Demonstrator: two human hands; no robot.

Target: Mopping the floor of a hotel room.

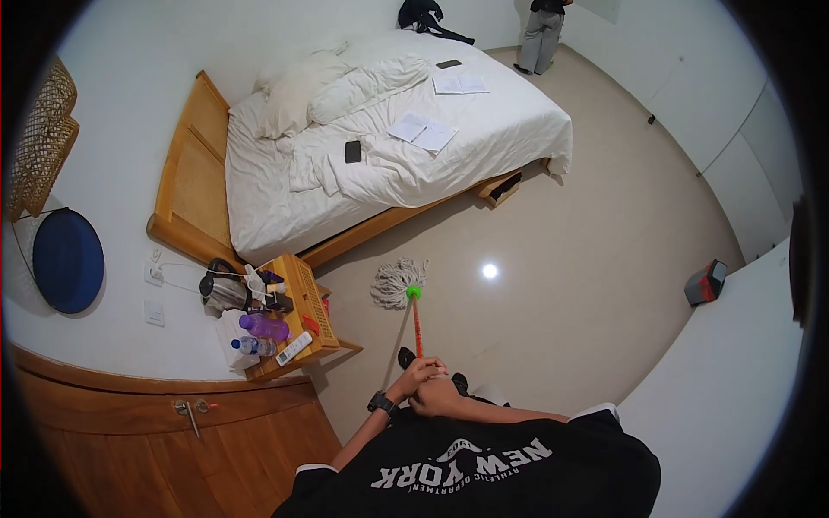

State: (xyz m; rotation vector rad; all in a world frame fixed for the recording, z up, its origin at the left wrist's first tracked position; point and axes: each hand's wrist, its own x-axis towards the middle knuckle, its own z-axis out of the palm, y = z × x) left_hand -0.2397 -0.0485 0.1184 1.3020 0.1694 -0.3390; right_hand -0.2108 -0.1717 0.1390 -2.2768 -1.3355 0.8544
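Observation:
Both my hands are closed around the upper part of a string mop's red patterned handle (418, 330), close in front of my body. My left hand (420, 375), with a dark watch on its wrist, lies over the top. Against it and a little lower is my right hand (439, 398). The handle slants away from me to a bright green joint (414, 293). Beyond that, the mop's whitish strings (395, 283) are spread on the floor between the bed and the nightstand. The grip end of the handle is hidden by my hands.
A bed with a white sheet (285, 207) stands ahead, bearing papers and phones. On my left, a wooden nightstand (304, 289) holds a kettle, bottles and a remote. A wooden door (155, 432) is at lower left. A dark bin (706, 283) stands right; a person (541, 39) is far off.

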